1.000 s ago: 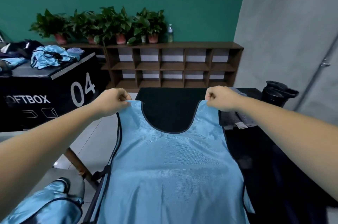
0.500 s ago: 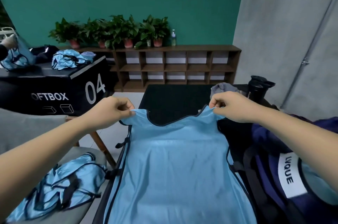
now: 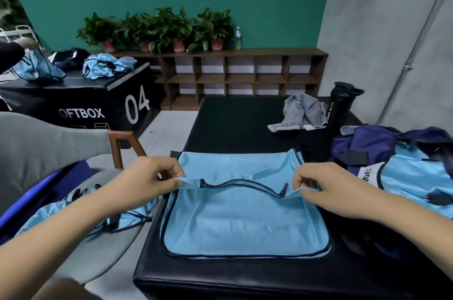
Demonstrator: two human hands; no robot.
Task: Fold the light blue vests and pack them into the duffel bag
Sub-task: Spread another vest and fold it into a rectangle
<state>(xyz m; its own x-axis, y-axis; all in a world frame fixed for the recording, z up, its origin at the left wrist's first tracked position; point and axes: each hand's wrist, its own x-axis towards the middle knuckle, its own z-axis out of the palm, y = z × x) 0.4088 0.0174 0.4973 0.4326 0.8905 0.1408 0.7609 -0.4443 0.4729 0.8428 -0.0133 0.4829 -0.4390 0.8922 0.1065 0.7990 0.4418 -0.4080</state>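
A light blue vest [image 3: 242, 221] with dark trim lies on the black padded table [image 3: 235, 120], its shoulder end lifted and doubled back over its lower part. My left hand [image 3: 149, 179] pinches the left shoulder strap. My right hand [image 3: 321, 185] pinches the right shoulder strap. The neckline sags between them. At the right, a navy duffel bag [image 3: 367, 143] lies open with light blue vest fabric [image 3: 414, 177] inside. More light blue vests [image 3: 81, 214] lie crumpled on the grey chair at the left.
A grey striped towel [image 3: 301, 111] and a black sport bottle [image 3: 340, 106] sit at the table's far right. A black "04" box [image 3: 98, 101] with vests and another person's arm [image 3: 11, 51] stands at the left. Shelves with potted plants [image 3: 159, 27] line the back wall.
Both hands have drawn the vest's shoulders back toward me, doubling the upper part over the lower. The view has tilted down and right, so the duffel bag shows more fully.
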